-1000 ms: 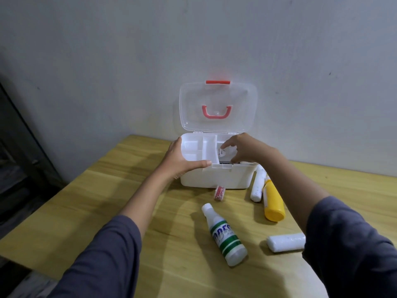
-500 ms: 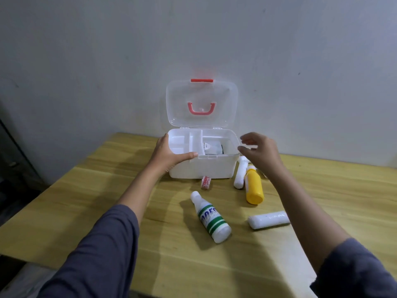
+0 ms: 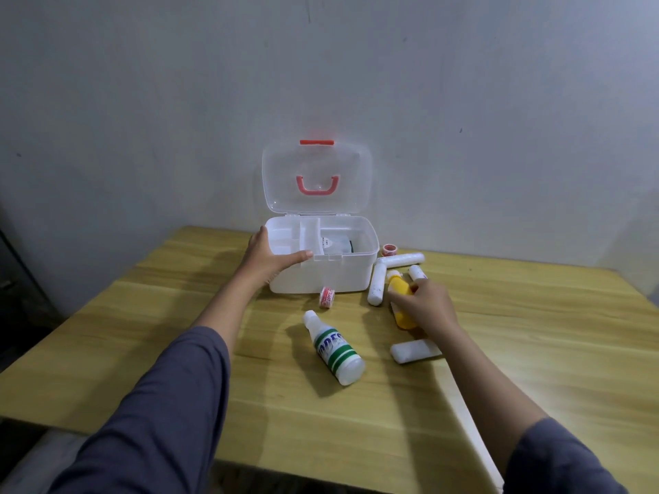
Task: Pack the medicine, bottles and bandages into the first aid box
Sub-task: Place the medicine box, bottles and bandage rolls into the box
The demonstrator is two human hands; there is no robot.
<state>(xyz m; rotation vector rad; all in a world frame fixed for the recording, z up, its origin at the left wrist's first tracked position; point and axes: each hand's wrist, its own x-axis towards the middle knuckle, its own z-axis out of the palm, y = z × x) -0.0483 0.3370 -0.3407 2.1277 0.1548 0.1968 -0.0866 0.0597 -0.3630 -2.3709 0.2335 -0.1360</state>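
Observation:
The white first aid box [image 3: 342, 276] stands with its clear lid [image 3: 317, 172] raised against the wall. A white pack [image 3: 335, 244] lies in its right compartment. My left hand [image 3: 271, 258] grips the box's front left rim, thumb along the edge. My right hand [image 3: 424, 308] is down on the lying yellow bottle [image 3: 404, 320], fingers curled round its middle. A white bottle with green stripes [image 3: 333, 349] lies in front of the box. White bandage rolls lie to the right: one [image 3: 377, 285] beside the box, one [image 3: 403, 260] behind, one [image 3: 413, 351] nearer me.
A small red-and-white tape roll [image 3: 327, 297] sits at the box's front, another [image 3: 389, 249] behind its right corner. The wooden table [image 3: 178, 333] ends at a front edge near me and a left edge. A grey wall rises right behind the box.
My right hand left the box's inside, swung out to the right and dropped onto the yellow bottle. My left hand stayed on the rim.

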